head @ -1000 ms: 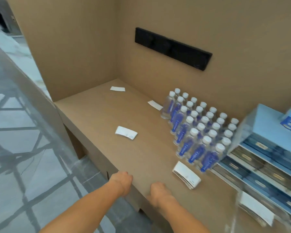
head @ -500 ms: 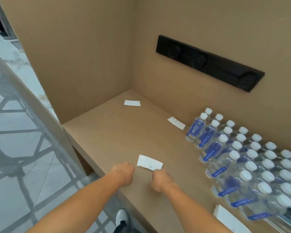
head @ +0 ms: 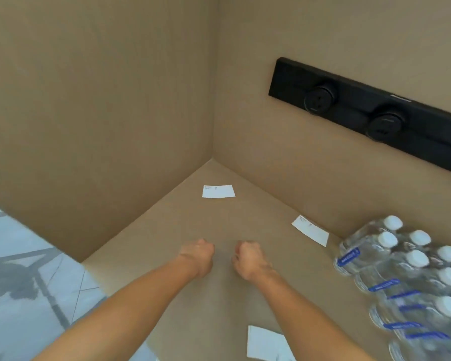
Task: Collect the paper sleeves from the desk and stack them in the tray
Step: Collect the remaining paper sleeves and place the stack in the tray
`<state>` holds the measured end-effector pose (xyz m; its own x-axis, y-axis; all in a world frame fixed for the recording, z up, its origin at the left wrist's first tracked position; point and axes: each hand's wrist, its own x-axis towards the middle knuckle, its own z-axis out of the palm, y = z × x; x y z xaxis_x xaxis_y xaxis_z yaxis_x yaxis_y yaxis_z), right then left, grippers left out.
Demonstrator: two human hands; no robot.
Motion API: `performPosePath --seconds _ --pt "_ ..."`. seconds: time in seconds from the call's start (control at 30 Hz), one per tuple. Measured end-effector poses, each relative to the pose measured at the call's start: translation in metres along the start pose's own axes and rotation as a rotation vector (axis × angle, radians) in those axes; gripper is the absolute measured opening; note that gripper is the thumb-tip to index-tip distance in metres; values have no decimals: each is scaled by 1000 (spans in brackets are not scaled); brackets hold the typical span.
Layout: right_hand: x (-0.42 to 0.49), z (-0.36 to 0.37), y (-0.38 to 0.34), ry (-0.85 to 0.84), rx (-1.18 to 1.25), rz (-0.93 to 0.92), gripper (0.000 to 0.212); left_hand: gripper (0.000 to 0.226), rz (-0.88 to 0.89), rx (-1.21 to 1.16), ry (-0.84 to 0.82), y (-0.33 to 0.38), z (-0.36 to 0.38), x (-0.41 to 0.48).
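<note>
Both of the person's bare arms reach out over the tan worktop (head: 146, 243), and each hand is curled into a loose fist with nothing visible in its grip: the left hand (head: 197, 255) and the right hand (head: 248, 257) hover side by side, close together but apart. Three white paper sleeves lie flat on the worktop. The far sleeve (head: 218, 191) sits near the back corner, with small grey print at its upper left that is too small to read. The second sleeve (head: 310, 230) lies against the back wall, just left of the water bottles (head: 406, 282), also with unreadable print. The near sleeve (head: 266, 343) lies under the right forearm at the bottom edge. The clear bottles have white caps and blue labels whose lettering is blurred. A black socket strip (head: 375, 113) with round outlets is mounted on the back wall.
</note>
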<state>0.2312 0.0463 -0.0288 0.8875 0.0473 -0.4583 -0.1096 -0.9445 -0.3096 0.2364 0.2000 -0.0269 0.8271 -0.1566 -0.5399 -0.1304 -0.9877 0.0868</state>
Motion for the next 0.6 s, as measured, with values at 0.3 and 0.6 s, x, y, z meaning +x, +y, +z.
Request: performPosePath --seconds 0.3,0.6 --pt "131 -51 -63 50 -19 67 42 39 112 -17 176 -71 -77 121" --pt "227 -54 -79 17 -119 26 57 57 119 -150 142 -97 -83 202"
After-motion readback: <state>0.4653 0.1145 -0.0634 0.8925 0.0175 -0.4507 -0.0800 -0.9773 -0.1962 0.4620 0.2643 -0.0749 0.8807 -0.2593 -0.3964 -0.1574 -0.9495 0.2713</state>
